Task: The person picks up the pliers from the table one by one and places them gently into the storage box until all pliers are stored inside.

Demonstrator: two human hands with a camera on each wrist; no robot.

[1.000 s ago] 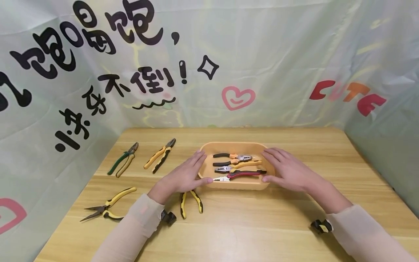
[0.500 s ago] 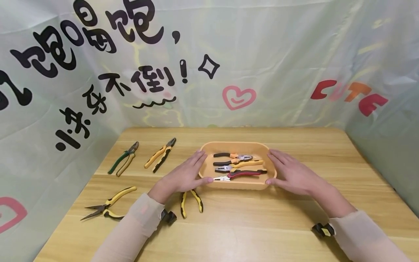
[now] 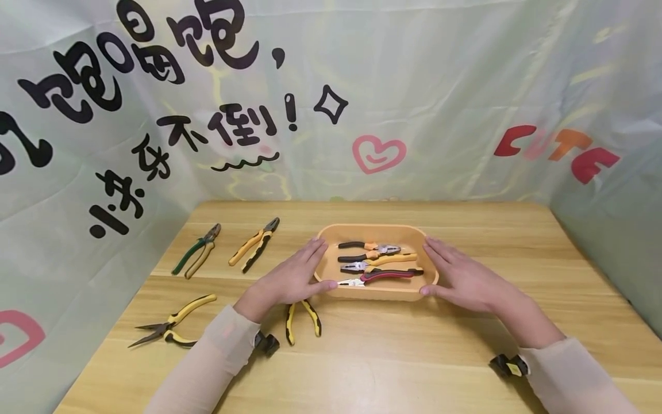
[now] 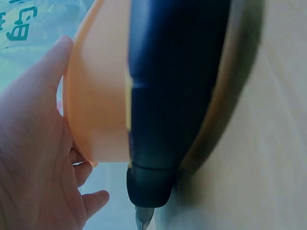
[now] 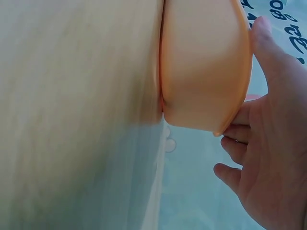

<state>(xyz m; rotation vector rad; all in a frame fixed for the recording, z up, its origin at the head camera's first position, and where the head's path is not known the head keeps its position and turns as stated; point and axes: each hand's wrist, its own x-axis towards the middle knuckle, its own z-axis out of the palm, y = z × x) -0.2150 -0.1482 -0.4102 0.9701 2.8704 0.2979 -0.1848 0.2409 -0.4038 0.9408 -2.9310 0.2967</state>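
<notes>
An orange plastic basket (image 3: pixel 380 294) sits on the table, with several pliers in it: ones with black-and-orange handles (image 3: pixel 349 245), a yellow-handled pair (image 3: pixel 391 260) and a red-and-black pair (image 3: pixel 388 275). At its left end my left hand (image 3: pixel 292 279) touches the rim, fingers extended toward the far corner and thumb at the near corner. My right hand (image 3: pixel 462 278) rests the same way against the right end. Both wrist views show thumb and fingers along the rim of the basket (image 4: pixel 98 96), outside its wall. Yellow-and-black pliers (image 3: pixel 312 318) lie partly hidden under my left hand.
Left of the basket lie green-and-tan pliers (image 3: pixel 199 253), yellow-and-black combination pliers (image 3: pixel 254 244) and spread long-nose pliers (image 3: pixel 170 325). A dark plier handle (image 4: pixel 175 110) fills the middle of the left wrist view. A printed curtain (image 3: pixel 439 115) stands behind the wooden table (image 3: pixel 393 368).
My right hand has shifted slightly right, from overlapping the basket's inside to its right end. The basket, the pliers and my left hand look the same.
</notes>
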